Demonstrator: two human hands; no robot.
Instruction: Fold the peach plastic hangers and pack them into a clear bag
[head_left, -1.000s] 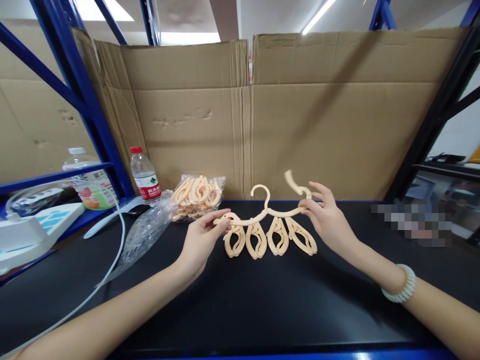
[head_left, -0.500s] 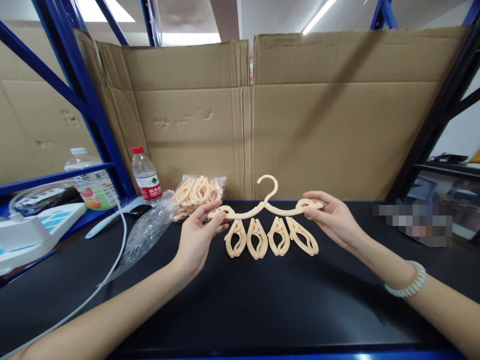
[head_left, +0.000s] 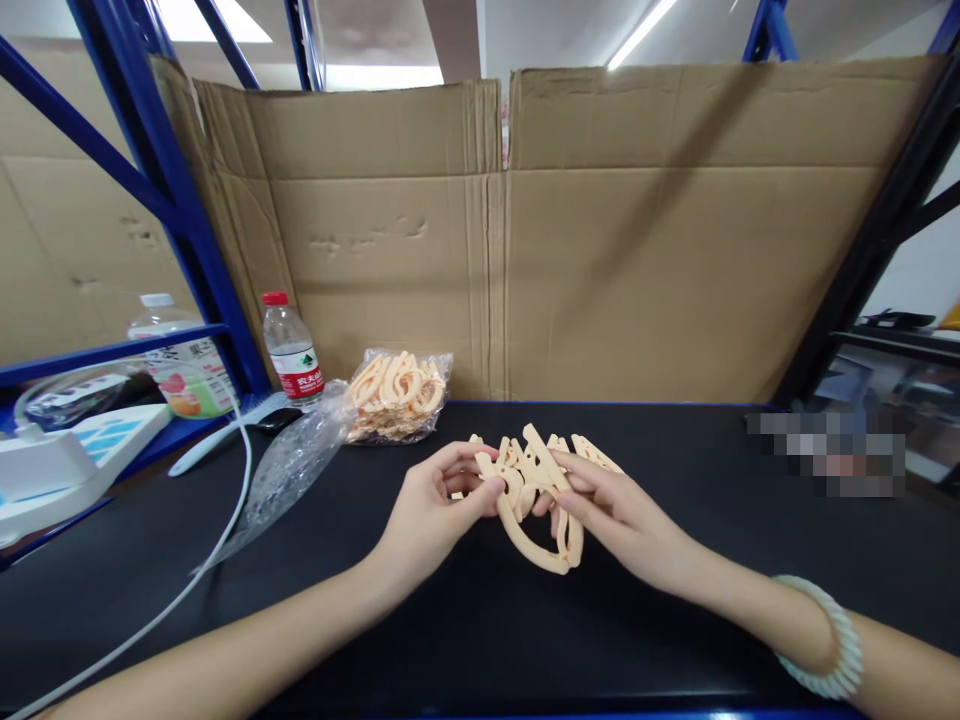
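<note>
A cream folding clothes hanger (head_left: 531, 545) is held in front of me, its two arms folded close together and its joint end pointing down toward me. My left hand (head_left: 442, 500) pinches one arm between thumb and fingers. My right hand (head_left: 619, 510) grips the other arm, the thumb lying across it. Behind the held one, several more folded hangers (head_left: 596, 453) lie in a row on the black tabletop (head_left: 450, 640), partly hidden by my hands.
A clear plastic bag of folded hangers (head_left: 397, 395) sits at the back, its loose end trailing left. Left of it stand a red-capped bottle (head_left: 292, 350), a brush (head_left: 217, 440) and a white power strip (head_left: 105, 460) with a cable (head_left: 244, 480). Cardboard (head_left: 675, 250) walls the back.
The hanger was spread wide with its hook up; now its arms are folded together and its joint end points down. Both hands have come inward and nearer to me.
</note>
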